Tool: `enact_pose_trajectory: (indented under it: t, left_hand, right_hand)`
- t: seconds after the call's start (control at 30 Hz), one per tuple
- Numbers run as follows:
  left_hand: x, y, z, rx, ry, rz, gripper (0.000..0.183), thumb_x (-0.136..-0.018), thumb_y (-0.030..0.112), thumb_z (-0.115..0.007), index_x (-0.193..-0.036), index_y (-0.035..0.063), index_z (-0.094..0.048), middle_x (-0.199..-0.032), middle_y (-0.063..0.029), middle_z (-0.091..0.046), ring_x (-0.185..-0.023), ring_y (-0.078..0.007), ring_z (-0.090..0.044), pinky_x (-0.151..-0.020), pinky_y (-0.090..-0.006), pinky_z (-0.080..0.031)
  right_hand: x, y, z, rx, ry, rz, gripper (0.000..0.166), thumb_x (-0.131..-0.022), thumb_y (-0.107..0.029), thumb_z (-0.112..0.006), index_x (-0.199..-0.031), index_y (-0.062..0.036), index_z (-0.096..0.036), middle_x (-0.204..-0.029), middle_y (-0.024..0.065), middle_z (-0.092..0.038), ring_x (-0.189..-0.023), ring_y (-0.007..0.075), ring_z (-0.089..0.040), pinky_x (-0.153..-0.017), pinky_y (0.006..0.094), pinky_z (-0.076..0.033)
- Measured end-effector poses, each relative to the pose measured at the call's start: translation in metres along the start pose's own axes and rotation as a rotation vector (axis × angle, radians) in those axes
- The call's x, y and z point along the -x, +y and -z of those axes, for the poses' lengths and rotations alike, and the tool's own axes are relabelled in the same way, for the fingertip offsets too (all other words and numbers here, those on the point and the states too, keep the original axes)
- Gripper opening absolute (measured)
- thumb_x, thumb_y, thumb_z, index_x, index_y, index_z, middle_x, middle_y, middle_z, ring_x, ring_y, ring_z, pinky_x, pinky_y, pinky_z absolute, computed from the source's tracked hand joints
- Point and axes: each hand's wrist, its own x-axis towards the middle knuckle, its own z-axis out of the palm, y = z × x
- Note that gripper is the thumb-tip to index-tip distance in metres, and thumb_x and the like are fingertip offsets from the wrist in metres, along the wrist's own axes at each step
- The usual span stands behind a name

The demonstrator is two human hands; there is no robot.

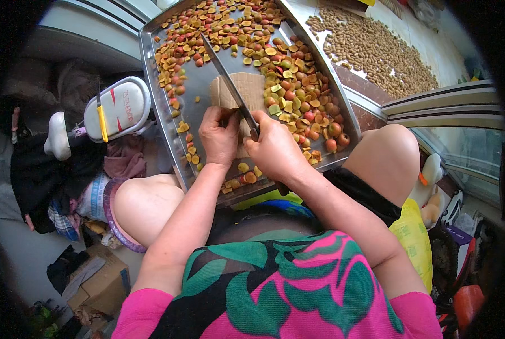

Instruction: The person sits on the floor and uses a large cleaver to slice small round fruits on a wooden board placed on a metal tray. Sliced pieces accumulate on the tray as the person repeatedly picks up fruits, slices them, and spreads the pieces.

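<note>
A large metal tray (189, 110) lies across my knees, with many cut pieces of small red-and-yellow fruit (286, 84) in it. My right hand (273, 148) grips the dark handle of a long-bladed knife (227, 78), whose blade points away towards the tray's far side. Beside it my left hand (220, 133) has its fingers bent in by the blade near the handle; whether they hold a fruit piece is hidden. Under the blade, a piece of brown cardboard (252, 87) lies on the tray floor.
Left of the tray, a yellow-handled knife (102, 120) rests on a white padded seat (127, 106). Nuts in shells (379, 51) are spread on the floor at the upper right. A sliding door frame (443, 104) runs at the right; a cardboard box (102, 284) stands at lower left.
</note>
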Motion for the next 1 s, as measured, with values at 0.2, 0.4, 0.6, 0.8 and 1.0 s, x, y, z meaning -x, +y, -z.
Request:
enact_pose_trajectory:
  t: [0.2, 0.4, 0.6, 0.8, 1.0]
  left_hand:
    - [-0.006, -0.006, -0.005, 0.092, -0.023, 0.162, 0.012, -0.081, 0.007, -0.073, -0.082, 0.0006, -0.063, -0.082, -0.0107, -0.064, -0.071, -0.0242, -0.064, -0.066, -0.0338, -0.050]
    - [-0.003, -0.008, 0.003, 0.072, -0.059, 0.110, 0.011, -0.082, 0.005, -0.071, -0.092, 0.0017, -0.066, -0.089, -0.0111, -0.067, -0.076, -0.0243, -0.067, -0.071, -0.0334, -0.053]
    - [0.004, 0.005, 0.004, 0.030, -0.077, -0.041, 0.022, -0.081, 0.000, -0.071, -0.103, 0.0038, -0.067, -0.093, -0.0087, -0.064, -0.078, -0.0199, -0.068, -0.071, -0.0302, -0.054]
    - [0.005, 0.006, 0.001, 0.036, -0.042, -0.096, 0.021, -0.081, 0.001, -0.073, -0.101, 0.0032, -0.068, -0.094, -0.0091, -0.065, -0.079, -0.0211, -0.069, -0.071, -0.0311, -0.055]
    - [0.005, 0.012, 0.002, -0.056, -0.022, -0.154, 0.019, -0.080, 0.003, -0.074, -0.098, 0.0033, -0.069, -0.089, -0.0106, -0.065, -0.078, -0.0239, -0.068, -0.069, -0.0330, -0.054]
  right_hand:
    - [-0.003, -0.013, 0.005, 0.058, -0.027, -0.046, 0.050, -0.080, -0.011, -0.063, -0.127, 0.0060, -0.054, -0.099, 0.0302, -0.067, -0.097, 0.0407, -0.066, -0.089, 0.0442, -0.051]
    - [-0.007, -0.005, 0.000, 0.056, 0.021, 0.001, 0.046, -0.080, -0.012, -0.063, -0.123, 0.0043, -0.056, -0.101, 0.0298, -0.067, -0.101, 0.0422, -0.065, -0.090, 0.0456, -0.051]
    - [-0.012, 0.007, 0.000, -0.049, -0.009, 0.024, 0.042, -0.081, -0.012, -0.061, -0.120, 0.0032, -0.057, -0.089, 0.0215, -0.065, -0.081, 0.0316, -0.063, -0.075, 0.0401, -0.051]
    - [-0.006, 0.009, 0.004, -0.160, 0.003, -0.050, 0.044, -0.081, -0.015, -0.062, -0.122, 0.0019, -0.057, -0.096, 0.0286, -0.068, -0.096, 0.0428, -0.066, -0.087, 0.0478, -0.051]
    - [0.001, 0.003, 0.003, 0.000, 0.069, 0.039, 0.044, -0.082, -0.014, -0.064, -0.122, 0.0027, -0.056, -0.087, 0.0249, -0.067, -0.085, 0.0387, -0.067, -0.079, 0.0450, -0.052]
